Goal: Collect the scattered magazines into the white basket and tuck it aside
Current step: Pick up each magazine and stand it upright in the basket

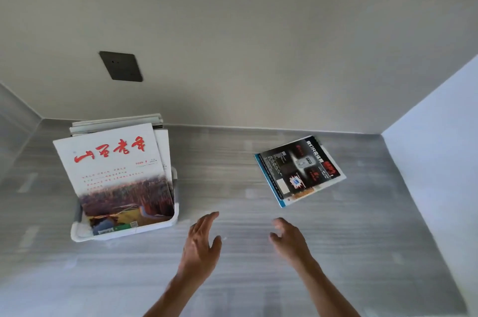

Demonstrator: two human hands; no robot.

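Observation:
A white basket (160,225) stands at the left of the grey table. Several magazines lean upright in it; the front one is white with red characters (111,161). One dark-covered magazine with a blue spine (300,170) lies flat on the table at the right, apart from the basket. My left hand (203,239) hovers over the table just right of the basket, fingers apart, holding nothing. My right hand (291,239) is below the dark magazine, fingers loosely curled, empty and not touching it.
The grey table (232,278) sits in a recess with a beige back wall, a white side wall (434,148) at the right and a grey side wall at the left. A dark square wall plate (121,66) is on the back wall above the basket.

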